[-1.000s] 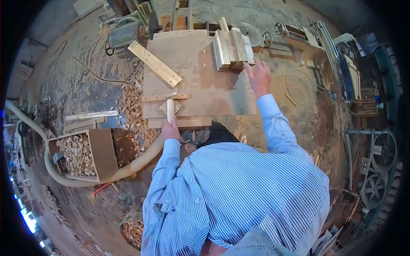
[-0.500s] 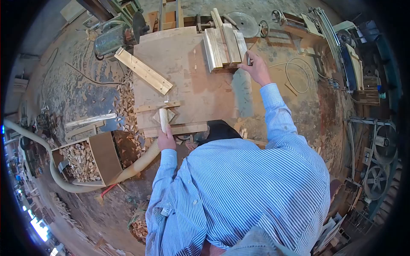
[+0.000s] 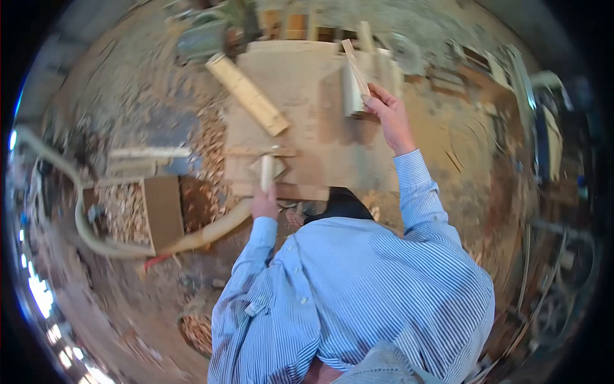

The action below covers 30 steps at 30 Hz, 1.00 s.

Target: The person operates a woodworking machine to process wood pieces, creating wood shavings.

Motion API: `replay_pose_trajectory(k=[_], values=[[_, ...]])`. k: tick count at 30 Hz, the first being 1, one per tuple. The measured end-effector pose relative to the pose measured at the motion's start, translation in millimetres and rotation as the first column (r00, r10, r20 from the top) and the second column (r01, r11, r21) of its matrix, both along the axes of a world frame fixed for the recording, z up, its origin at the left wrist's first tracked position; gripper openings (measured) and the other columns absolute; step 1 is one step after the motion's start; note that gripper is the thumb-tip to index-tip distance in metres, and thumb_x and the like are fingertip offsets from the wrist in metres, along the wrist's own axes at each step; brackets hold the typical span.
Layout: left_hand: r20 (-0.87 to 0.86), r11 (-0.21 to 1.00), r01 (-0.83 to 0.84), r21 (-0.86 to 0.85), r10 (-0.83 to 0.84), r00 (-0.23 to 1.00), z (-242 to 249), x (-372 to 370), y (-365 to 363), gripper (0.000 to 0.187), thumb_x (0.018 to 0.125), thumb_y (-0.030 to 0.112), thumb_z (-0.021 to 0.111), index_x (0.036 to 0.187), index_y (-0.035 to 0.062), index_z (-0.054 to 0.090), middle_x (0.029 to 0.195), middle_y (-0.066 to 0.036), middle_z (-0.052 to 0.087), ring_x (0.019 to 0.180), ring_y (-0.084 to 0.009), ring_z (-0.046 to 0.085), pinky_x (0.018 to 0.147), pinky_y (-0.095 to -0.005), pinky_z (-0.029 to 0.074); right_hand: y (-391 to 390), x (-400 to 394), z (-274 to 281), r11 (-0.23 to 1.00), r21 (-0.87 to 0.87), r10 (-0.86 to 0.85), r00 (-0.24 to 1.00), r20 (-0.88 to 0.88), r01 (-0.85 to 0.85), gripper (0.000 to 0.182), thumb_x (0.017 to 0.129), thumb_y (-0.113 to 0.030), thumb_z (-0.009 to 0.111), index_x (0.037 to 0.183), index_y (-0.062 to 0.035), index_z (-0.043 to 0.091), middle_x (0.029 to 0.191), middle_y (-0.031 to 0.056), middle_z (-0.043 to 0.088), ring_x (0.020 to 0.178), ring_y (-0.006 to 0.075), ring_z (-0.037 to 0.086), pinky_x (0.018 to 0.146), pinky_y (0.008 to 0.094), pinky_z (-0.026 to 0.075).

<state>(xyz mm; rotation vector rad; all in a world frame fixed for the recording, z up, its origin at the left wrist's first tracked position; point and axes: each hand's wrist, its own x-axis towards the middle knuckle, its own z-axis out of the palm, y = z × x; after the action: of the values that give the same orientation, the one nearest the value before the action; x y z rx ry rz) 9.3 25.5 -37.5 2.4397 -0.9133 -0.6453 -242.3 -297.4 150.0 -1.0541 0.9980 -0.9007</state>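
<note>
My left hand (image 3: 264,201) is closed round a pale, rounded wooden handle (image 3: 267,170) at the near left of the wooden worktable (image 3: 313,137). Under the handle lies a small diamond-set wood piece (image 3: 279,168), against a crosswise wooden strip (image 3: 246,151). Over the table's right side, my right hand (image 3: 391,118) pinches the lower end of a thin wooden slat (image 3: 355,64), which points up and away. Behind that slat stands a stack of wooden boards (image 3: 386,69), partly hidden by the hand.
A longer board (image 3: 248,95) lies slanted across the table's left edge. At left, a box (image 3: 163,211) holds wood offcuts, with a thick hose (image 3: 211,235) curving around it. A motor (image 3: 201,43) stands at the far left. Wood scraps (image 3: 214,137) litter the floor.
My right hand has lifted a thin slat from beside the board stack and moved slightly nearer. My left hand still grips the handle. The whole view has shifted and blurred.
</note>
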Motion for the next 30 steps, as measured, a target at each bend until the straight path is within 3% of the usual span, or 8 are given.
replay_pose_trajectory(k=[2,4,6,9,12,15,24,30], values=[[-0.02,0.997,-0.035,0.069,0.036,0.999,17.7,-1.1,-4.3,0.062,0.101,0.058,0.051,0.113,-0.0018,0.06,0.089,-0.032,0.069,0.087,-0.0529,0.066,0.076,-0.0607,0.05,5.9,55.6,-14.2,0.953,-0.226,0.138,0.955,-0.264,-0.201,0.053,0.089,-0.017,0.076,0.135,0.0041,0.063,0.099,0.0016,0.068,0.087,0.0114,0.063,0.082,0.029,0.053],[-0.041,0.999,-0.026,0.019,0.027,0.999,26.2,-1.6,-4.7,0.061,0.101,0.058,0.051,0.115,-0.0005,0.059,0.09,-0.031,0.069,0.086,-0.051,0.067,0.077,-0.0599,0.051,-2.1,108.1,-59.8,0.896,-0.363,0.138,0.938,-0.317,-0.255,0.046,0.086,-0.018,0.076,0.126,0.0039,0.067,0.094,0.0069,0.068,0.084,0.0206,0.065,0.082,0.0347,0.053],[-0.065,0.999,-0.034,-0.008,0.033,0.997,28.8,-1.7,-4.8,0.06,0.101,0.058,0.051,0.117,0.0006,0.059,0.093,-0.03,0.07,0.089,-0.0497,0.067,0.078,-0.0586,0.051,-11.2,152.4,-80.1,0.738,-0.429,0.081,0.698,-0.711,-0.522,0.035,0.086,-0.02,0.074,0.109,0.0049,0.068,0.095,0.0163,0.067,0.087,0.0332,0.065,0.085,0.0426,0.052],[-0.078,0.998,-0.027,0.06,0.032,0.996,34.7,-1.0,-6.2,0.06,0.101,0.058,0.05,0.118,0.0014,0.06,0.096,-0.03,0.071,0.092,-0.0484,0.068,0.081,-0.0573,0.052,-23.0,210.4,-130.1,0.643,-0.601,-0.126,0.708,-0.694,-0.475,0.03,0.087,-0.024,0.071,0.1,0.003,0.066,0.098,0.0229,0.066,0.095,0.0426,0.063,0.089,0.0503,0.05],[-0.054,0.998,-0.041,0.054,0.044,0.998,42.0,-2.0,-8.6,0.06,0.101,0.059,0.05,0.116,0.0017,0.06,0.096,-0.029,0.071,0.092,-0.0483,0.068,0.08,-0.0568,0.052,-36.8,248.4,-162.1,0.53,-0.669,-0.205,0.686,-0.698,-0.522,0.032,0.089,-0.027,0.069,0.105,0.0002,0.068,0.1,0.0238,0.068,0.102,0.0426,0.063,0.092,0.0519,0.05],[-0.032,0.998,-0.023,0.053,0.024,0.999,41.2,-1.7,-7.9,0.06,0.101,0.06,0.049,0.112,0.0011,0.059,0.093,-0.029,0.071,0.089,-0.0486,0.068,0.078,-0.0568,0.053,-48.6,274.7,-150.4,0.623,-0.434,-0.033,0.533,-0.846,-0.65,0.03,0.089,-0.023,0.069,0.112,-0.0036,0.071,0.107,0.0247,0.068,0.106,0.0425,0.063,0.096,0.0504,0.049],[-0.057,0.992,0.003,0.126,0.004,0.998,35.1,0.7,-9.9,0.066,0.102,0.062,0.044,0.107,-0.0025,0.058,0.089,-0.031,0.069,0.088,-0.0502,0.066,0.078,-0.0575,0.051,-65.5,325.6,-164.9,0.756,-0.484,-0.092,0.66,-0.746,-0.441,0.028,0.094,-0.026,0.066,0.114,-0.0083,0.075,0.108,0.0222,0.07,0.107,0.0395,0.065,0.097,0.0486,0.051],[-0.062,0.989,0.0,0.146,0.009,0.998,31.4,1.0,-11.5,0.065,0.102,0.062,0.045,0.103,-0.0018,0.057,0.084,-0.029,0.069,0.086,-0.0493,0.067,0.076,-0.0568,0.051,-81.8,337.4,-167.5,0.777,-0.412,0.003,0.657,-0.754,-0.476,0.033,0.093,-0.03,0.068,0.122,-0.0146,0.074,0.116,0.0202,0.069,0.111,0.0375,0.063,0.1,0.0478,0.049]])
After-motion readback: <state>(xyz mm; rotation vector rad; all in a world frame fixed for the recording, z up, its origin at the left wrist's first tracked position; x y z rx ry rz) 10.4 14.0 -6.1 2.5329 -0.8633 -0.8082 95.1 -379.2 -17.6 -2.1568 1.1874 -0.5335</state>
